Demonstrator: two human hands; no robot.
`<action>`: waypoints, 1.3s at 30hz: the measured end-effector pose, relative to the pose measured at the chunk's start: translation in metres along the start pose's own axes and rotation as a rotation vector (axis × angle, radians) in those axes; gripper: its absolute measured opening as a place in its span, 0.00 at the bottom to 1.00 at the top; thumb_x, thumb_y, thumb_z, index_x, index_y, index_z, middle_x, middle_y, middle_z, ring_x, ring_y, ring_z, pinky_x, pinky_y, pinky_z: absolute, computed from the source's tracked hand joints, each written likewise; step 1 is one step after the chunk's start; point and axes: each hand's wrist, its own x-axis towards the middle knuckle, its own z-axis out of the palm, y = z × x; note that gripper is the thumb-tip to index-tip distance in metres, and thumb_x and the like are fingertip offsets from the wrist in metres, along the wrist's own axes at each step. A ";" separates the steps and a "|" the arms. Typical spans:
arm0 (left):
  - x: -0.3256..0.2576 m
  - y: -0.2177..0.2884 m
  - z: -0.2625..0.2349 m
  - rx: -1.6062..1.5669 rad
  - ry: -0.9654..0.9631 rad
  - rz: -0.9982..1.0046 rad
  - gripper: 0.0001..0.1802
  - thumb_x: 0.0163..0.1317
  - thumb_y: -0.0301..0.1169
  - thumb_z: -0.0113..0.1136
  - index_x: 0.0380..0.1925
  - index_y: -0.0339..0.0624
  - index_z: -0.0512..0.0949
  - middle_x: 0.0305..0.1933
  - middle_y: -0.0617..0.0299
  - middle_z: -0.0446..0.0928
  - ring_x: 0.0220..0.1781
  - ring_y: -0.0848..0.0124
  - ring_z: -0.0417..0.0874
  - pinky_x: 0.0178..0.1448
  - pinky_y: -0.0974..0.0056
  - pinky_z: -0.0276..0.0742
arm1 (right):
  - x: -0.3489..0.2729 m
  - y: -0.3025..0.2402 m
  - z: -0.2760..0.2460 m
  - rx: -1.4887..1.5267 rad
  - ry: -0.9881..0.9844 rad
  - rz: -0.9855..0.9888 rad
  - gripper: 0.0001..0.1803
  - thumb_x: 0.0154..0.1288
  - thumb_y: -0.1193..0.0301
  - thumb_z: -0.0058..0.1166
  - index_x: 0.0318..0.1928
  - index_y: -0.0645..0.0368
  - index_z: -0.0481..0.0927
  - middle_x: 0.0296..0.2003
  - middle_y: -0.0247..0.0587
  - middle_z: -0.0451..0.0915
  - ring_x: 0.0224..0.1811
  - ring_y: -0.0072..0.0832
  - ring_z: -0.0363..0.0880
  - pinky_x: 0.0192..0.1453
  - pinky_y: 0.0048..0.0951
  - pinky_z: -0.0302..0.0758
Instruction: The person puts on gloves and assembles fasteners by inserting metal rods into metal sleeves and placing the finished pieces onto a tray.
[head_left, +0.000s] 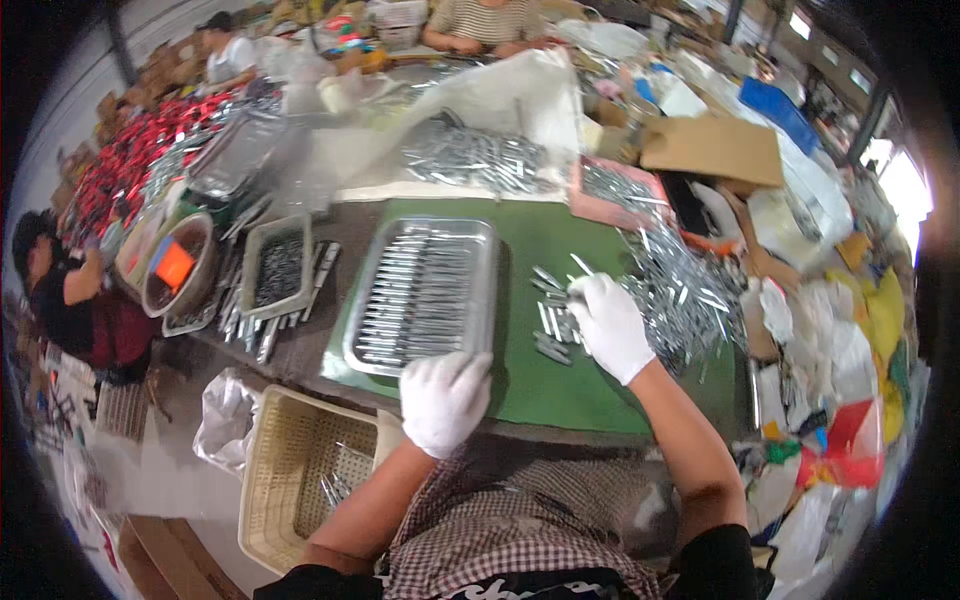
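Note:
My left hand (444, 398), in a white glove, rests at the near right corner of a metal tray (480, 300) that holds rows of shiny metal pins. Its fingers are curled and I cannot see anything in them. My right hand (608, 322), also in a white glove, lies on a small cluster of loose metal pins (549, 318) on the green mat (560, 385), fingers bent over a few of them. A large heap of the same pins (685, 290) is just right of that hand.
A cream plastic basket (290, 470) with a few pins stands low at my left. Smaller trays (250, 262) and a bowl (205, 285) sit left of the mat. Another pin pile (475, 155), cardboard (715, 148) and bags lie beyond. Other people work at the left and far side.

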 end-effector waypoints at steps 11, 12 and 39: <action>0.015 0.084 0.006 -0.788 -0.216 -0.295 0.15 0.59 0.20 0.62 0.47 0.35 0.84 0.46 0.52 0.81 0.51 0.58 0.82 0.62 0.57 0.74 | -0.126 -0.055 -0.010 0.579 0.114 0.092 0.09 0.68 0.70 0.61 0.47 0.58 0.81 0.42 0.50 0.83 0.45 0.50 0.82 0.51 0.43 0.78; 0.020 0.085 0.011 -0.763 -0.204 -0.236 0.11 0.58 0.22 0.65 0.42 0.36 0.85 0.45 0.54 0.82 0.47 0.58 0.83 0.59 0.56 0.75 | -0.127 -0.053 -0.012 0.571 0.139 0.119 0.09 0.67 0.70 0.61 0.46 0.58 0.82 0.41 0.50 0.83 0.45 0.50 0.82 0.51 0.44 0.78; 0.002 0.076 0.067 -0.327 -0.307 0.152 0.12 0.62 0.38 0.64 0.43 0.47 0.80 0.42 0.60 0.76 0.47 0.60 0.78 0.49 0.56 0.75 | -0.025 0.011 -0.012 -0.196 0.052 -0.459 0.10 0.53 0.68 0.67 0.33 0.54 0.79 0.31 0.45 0.78 0.39 0.48 0.75 0.50 0.52 0.68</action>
